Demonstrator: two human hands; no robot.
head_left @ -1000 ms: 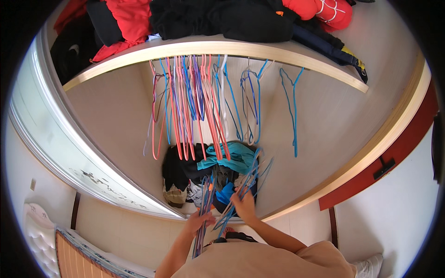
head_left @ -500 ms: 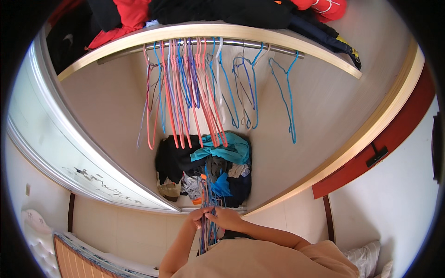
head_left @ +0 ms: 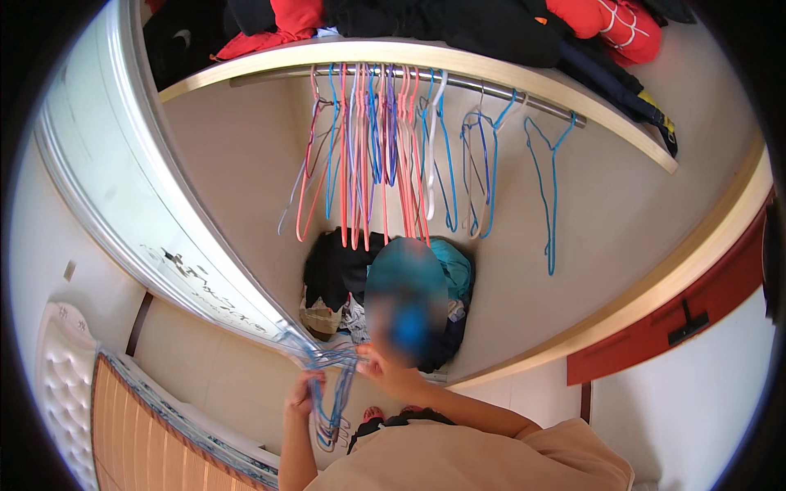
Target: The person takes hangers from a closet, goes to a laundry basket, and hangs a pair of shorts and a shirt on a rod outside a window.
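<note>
A bundle of wire clothes hangers (head_left: pixel 329 358), mostly blue with some paler ones, is between my hands in front of the open wardrobe. My left hand (head_left: pixel 304 393) is closed round its left side. Against its right end, my right hand (head_left: pixel 374 366) has its fingers bent on the wires; the exact grip is partly hidden. Several hooks hang downward between my forearms. Ahead, more hangers (head_left: pixel 355 164) in pink, blue, purple and white hang from a metal rail (head_left: pixel 458 82).
Below the rail lies a clothes pile (head_left: pixel 336 266), partly covered by a blurred patch. Folded garments (head_left: pixel 442 20) fill the shelf (head_left: pixel 393 51) above. A sliding door (head_left: pixel 164 221) borders the left, with a bed (head_left: pixel 155 434) beyond. A wooden frame edge (head_left: pixel 622 327) runs along the right.
The hanger bundle has swung from upright to spread out leftward, its hooks now lower. My left hand has moved left and down, and my hands are farther apart. The view has shifted left.
</note>
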